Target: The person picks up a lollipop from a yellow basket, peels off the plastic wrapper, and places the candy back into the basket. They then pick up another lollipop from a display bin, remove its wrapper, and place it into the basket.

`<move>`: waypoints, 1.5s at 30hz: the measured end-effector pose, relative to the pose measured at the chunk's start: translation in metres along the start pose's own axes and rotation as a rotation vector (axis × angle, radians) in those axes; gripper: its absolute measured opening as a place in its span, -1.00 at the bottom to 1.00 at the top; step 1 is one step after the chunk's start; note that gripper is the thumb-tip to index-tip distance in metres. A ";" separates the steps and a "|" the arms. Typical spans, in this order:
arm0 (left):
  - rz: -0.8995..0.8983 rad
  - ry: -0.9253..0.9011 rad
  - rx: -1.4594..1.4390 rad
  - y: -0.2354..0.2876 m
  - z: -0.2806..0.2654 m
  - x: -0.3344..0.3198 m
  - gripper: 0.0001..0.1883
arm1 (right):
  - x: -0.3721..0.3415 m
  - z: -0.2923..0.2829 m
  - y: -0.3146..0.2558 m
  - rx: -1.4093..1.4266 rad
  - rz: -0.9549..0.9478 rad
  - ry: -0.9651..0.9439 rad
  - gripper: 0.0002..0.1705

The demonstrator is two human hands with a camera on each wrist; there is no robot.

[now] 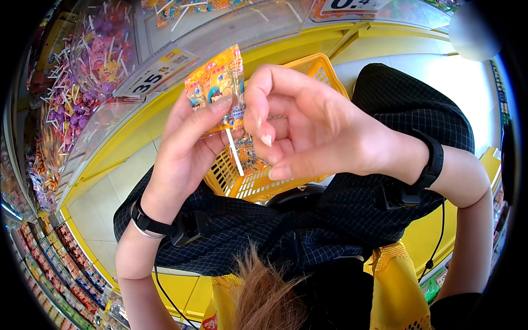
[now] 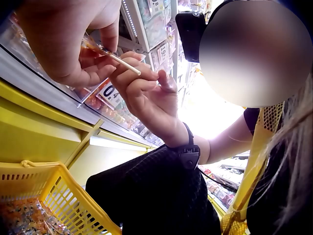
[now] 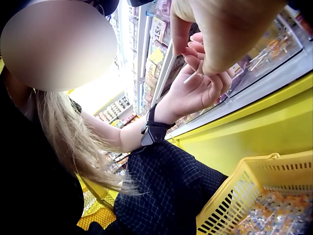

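An orange lollipop packet (image 1: 217,82) with a white stick (image 1: 235,153) pointing down is pinched between the thumb and fingers of my left hand (image 1: 184,135). Close beside the packet's right edge is my right hand (image 1: 319,124), its fingers bent and nothing seen in its grasp. In the left wrist view the stick (image 2: 126,65) points towards the right hand (image 2: 146,98). The right wrist view shows the stick (image 3: 190,78) in front of the left palm (image 3: 195,95); the wrapper is mostly hidden there.
Below the hands stands a yellow basket (image 1: 324,69) holding many wrapped lollipops (image 3: 279,215). Clear bins of lollipops (image 1: 102,52) with a price tag (image 1: 151,77) line the shelf at the front and left. Knees in dark checked cloth (image 1: 418,104) flank the basket.
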State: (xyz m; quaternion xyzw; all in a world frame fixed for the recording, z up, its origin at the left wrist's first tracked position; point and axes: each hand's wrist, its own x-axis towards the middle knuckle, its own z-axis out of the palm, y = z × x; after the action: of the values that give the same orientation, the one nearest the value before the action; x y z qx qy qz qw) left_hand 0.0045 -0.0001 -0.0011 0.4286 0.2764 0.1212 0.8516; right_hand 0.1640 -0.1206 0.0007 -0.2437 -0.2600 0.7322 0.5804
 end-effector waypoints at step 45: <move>0.014 0.028 0.021 -0.001 -0.002 0.003 -0.62 | 0.000 -0.005 0.002 -0.124 -0.127 -0.065 -0.55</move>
State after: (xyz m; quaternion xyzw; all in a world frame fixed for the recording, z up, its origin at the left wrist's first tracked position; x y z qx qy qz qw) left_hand 0.0059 0.0022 -0.0045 0.4377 0.2865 0.1302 0.8423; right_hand 0.1655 -0.1203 -0.0041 -0.2382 -0.3384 0.6838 0.6010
